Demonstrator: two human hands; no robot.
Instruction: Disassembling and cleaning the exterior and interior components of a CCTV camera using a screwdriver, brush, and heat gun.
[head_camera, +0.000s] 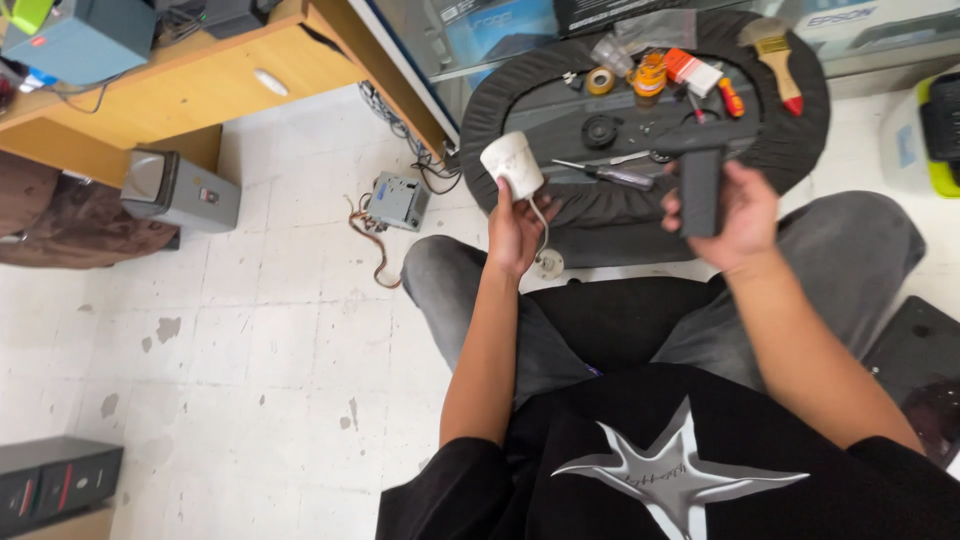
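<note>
I am holding a white cylindrical part (512, 162) up in my left hand (517, 228), my fingers wrapped around its lower end and pressed against it; a thin white wire (543, 225) is hanging from it down to a small round disc (548, 263) below my wrist. My right hand (735, 215) is gripping a dark grey gun-shaped tool (697, 170) by its handle, fingers curled shut around it (its barrel is pointing left, toward the white part, the two well apart).

Both are hovering over a round black mat (800, 140) lying just beyond my knees. A screwdriver (612, 174) with a dark handle is lying on the mat between my hands, directly under the gap. Farther back a roll of tape (600, 81), an orange spool (650, 74), a red-tipped paintbrush (776, 58) and a black round part (601, 131) are sitting. To my left, on the tiled floor (250, 330), a small grey metal box (398, 200) with trailing cables is resting near a wooden desk (200, 80).
</note>
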